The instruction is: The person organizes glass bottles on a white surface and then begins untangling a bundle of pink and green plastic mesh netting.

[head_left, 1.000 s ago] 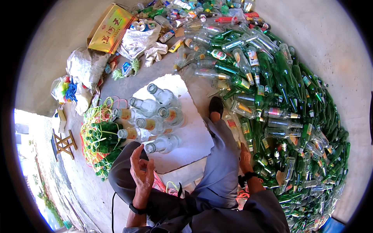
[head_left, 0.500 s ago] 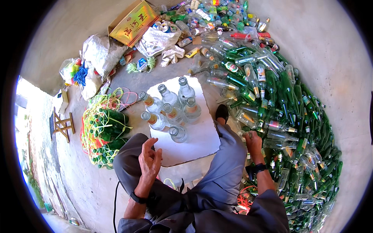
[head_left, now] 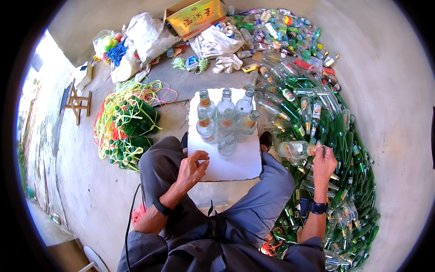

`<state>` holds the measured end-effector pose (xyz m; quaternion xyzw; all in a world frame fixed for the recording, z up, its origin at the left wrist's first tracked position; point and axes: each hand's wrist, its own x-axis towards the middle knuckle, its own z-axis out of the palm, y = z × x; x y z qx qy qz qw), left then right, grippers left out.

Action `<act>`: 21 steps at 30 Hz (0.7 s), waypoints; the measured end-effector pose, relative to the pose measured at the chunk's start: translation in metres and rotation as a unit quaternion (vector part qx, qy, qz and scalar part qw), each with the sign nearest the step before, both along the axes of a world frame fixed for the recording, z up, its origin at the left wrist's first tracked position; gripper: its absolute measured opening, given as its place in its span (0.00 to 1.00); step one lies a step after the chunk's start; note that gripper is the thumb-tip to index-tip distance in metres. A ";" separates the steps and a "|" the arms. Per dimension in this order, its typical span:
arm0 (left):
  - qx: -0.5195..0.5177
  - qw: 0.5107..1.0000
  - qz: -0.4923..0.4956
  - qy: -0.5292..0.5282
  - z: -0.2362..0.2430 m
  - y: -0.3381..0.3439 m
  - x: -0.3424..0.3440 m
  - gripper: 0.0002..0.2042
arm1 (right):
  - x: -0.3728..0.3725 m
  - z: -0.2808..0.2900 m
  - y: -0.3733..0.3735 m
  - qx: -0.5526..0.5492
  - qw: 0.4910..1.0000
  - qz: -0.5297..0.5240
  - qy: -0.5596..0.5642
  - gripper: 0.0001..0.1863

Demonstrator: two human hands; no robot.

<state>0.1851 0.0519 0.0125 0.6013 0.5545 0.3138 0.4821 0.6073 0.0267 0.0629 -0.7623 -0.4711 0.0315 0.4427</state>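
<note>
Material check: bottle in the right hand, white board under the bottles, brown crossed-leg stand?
Bottle in the right hand: looks like clear glass, glossy; see-through with bright highlights. White board: matte, possibly foam; uneven edges, little shine. Stand: probably wood, dull finish, going by its brown slats.

The tabletop point(head_left: 226, 171) is plain white. The standing bottles point(head_left: 225, 109) are colourless and transparent; several bear orange and pale labels. The held bottle point(head_left: 293, 149) is likewise colourless, with a gold-toned neck band. The piled bottles point(head_left: 340, 129) are predominantly green. The netting point(head_left: 108, 110) combines yellow-green and red strands. The carton point(head_left: 192, 23) has a gold-yellow front with darker markings. The trousers point(head_left: 266, 192) are solid grey; the wristbands point(head_left: 161, 207) are black.
</note>
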 end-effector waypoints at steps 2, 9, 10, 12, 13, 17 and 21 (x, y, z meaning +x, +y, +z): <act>0.017 1.000 -0.005 -0.009 -0.010 -0.002 -0.001 0.11 | -0.019 0.026 0.001 -0.006 1.000 0.011 0.001 0.08; 0.196 0.976 -0.082 0.057 0.002 -0.023 0.018 0.13 | -0.097 0.076 -0.013 -0.025 0.991 0.129 -0.039 0.09; 0.220 0.970 -0.095 0.050 0.012 -0.028 0.024 0.15 | -0.110 0.076 -0.015 -0.015 0.986 0.151 -0.067 0.09; 0.272 0.953 -0.126 0.044 0.031 -0.036 0.033 0.22 | -0.138 0.079 -0.020 -0.004 0.980 0.189 -0.067 0.10; 0.285 0.949 -0.124 0.061 0.041 -0.041 0.037 0.25 | -0.149 0.075 -0.021 0.002 0.975 0.212 -0.062 0.11; 0.334 0.935 -0.082 0.088 0.066 -0.052 0.052 0.27 | -0.199 0.079 -0.030 -0.031 0.959 0.273 -0.071 0.10; 0.333 0.931 -0.068 0.132 0.062 -0.050 0.040 0.27 | -0.231 0.058 -0.032 -0.018 0.945 0.326 -0.020 0.11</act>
